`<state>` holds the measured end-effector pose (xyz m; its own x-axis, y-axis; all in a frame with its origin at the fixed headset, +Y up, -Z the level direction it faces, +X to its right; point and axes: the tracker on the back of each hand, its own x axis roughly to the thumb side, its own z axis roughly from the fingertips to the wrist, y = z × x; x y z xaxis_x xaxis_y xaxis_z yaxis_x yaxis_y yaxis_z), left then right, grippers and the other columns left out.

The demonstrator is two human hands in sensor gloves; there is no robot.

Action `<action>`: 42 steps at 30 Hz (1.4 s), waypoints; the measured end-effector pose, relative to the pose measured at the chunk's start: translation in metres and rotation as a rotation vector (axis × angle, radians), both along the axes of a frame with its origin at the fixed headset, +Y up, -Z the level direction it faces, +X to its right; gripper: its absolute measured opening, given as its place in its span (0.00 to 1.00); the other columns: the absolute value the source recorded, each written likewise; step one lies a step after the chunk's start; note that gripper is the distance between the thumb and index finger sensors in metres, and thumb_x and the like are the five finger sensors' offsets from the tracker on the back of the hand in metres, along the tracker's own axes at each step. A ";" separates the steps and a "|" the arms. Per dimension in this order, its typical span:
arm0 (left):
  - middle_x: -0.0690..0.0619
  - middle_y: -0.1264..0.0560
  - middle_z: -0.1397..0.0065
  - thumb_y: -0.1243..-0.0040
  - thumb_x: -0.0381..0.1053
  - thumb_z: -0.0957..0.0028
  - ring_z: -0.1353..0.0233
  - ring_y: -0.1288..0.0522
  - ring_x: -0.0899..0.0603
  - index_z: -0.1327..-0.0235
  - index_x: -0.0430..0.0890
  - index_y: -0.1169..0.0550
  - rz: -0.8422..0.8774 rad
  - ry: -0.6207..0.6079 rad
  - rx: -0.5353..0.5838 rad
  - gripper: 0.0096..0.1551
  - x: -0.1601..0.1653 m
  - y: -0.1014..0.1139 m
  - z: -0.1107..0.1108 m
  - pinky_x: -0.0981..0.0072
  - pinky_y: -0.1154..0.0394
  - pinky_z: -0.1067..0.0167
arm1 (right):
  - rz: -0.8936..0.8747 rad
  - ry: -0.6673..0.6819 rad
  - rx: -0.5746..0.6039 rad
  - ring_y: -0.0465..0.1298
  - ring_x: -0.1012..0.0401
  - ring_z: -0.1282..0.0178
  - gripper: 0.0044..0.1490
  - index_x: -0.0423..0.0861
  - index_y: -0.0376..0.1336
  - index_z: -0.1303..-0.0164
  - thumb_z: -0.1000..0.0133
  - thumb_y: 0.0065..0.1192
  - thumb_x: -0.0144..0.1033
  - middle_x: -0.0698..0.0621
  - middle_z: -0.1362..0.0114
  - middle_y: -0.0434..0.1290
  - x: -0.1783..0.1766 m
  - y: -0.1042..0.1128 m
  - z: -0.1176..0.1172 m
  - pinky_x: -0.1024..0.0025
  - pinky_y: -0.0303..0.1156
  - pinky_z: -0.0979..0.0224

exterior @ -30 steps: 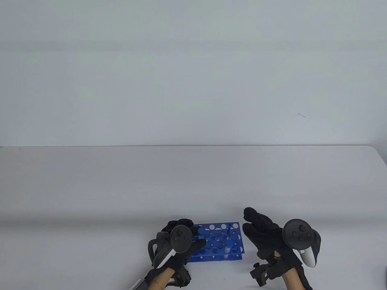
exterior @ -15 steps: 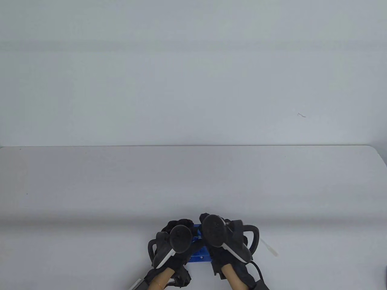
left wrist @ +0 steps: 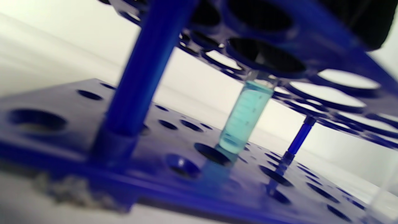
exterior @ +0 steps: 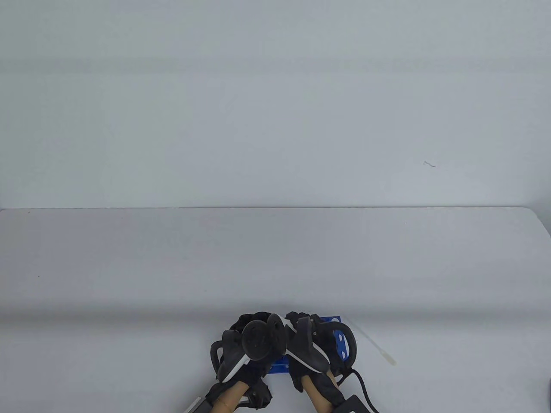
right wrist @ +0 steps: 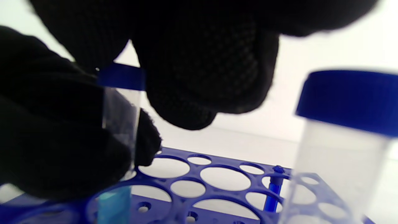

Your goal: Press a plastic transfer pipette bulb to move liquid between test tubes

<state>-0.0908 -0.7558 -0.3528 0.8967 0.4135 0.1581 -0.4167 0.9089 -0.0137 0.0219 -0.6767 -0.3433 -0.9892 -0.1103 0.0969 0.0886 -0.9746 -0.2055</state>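
1. Lower centre of the table view, nearest: the left hand [exterior: 247, 348] sits at the left end of the rack [exterior: 333, 320]; in the right wrist view a black glove at left wraps the capped tube [right wrist: 119, 115], and by position I take that for the left hand; its fingers curl round the clear wall, steadying it.
2. Just right of it, the right hand [exterior: 308, 344]; a second ago it hovered wide, right of the rack; now it has crossed over the rack and nearly meets the left; in its wrist view its fingertips [right wrist: 186, 81] sit at the blue cap [right wrist: 121, 76], pinching or about to; I cannot tell which.
3. That tube stands in the rack with blue liquid [left wrist: 245, 119] in its lower part, seen in the left wrist view; a second tube [right wrist: 339, 146], capped, looks empty, at lower right of the right wrist view.
4. Further right on the table, the pipette [exterior: 376, 344] lies untouched, well apart from both hands; it was hidden under the right hand a second ago.
5. My reading: uncapping comes first; no liquid has moved yet.
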 end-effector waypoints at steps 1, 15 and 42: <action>0.64 0.39 0.22 0.41 0.68 0.59 0.24 0.47 0.49 0.42 0.71 0.25 0.000 0.000 -0.001 0.28 0.000 0.000 0.000 0.48 0.49 0.22 | 0.007 0.005 -0.002 0.84 0.65 0.73 0.32 0.50 0.78 0.50 0.59 0.67 0.53 0.55 0.58 0.90 -0.001 -0.001 0.000 0.73 0.79 0.68; 0.64 0.38 0.23 0.40 0.68 0.59 0.24 0.47 0.49 0.42 0.70 0.24 0.000 0.000 0.000 0.28 0.000 0.000 -0.001 0.47 0.49 0.22 | -0.026 0.099 -0.077 0.83 0.58 0.59 0.33 0.49 0.73 0.41 0.60 0.68 0.38 0.48 0.43 0.85 -0.017 -0.003 -0.011 0.65 0.77 0.55; 0.64 0.38 0.23 0.40 0.67 0.60 0.24 0.46 0.49 0.43 0.70 0.24 -0.004 0.001 0.004 0.28 0.001 0.000 -0.001 0.47 0.49 0.22 | -0.014 0.048 0.017 0.85 0.59 0.61 0.44 0.47 0.71 0.38 0.61 0.62 0.59 0.49 0.44 0.87 -0.013 0.003 0.004 0.62 0.79 0.55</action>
<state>-0.0901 -0.7554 -0.3538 0.8985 0.4093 0.1583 -0.4131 0.9106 -0.0097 0.0090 -0.6738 -0.3392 -0.9849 -0.0983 0.1426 0.0644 -0.9721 -0.2255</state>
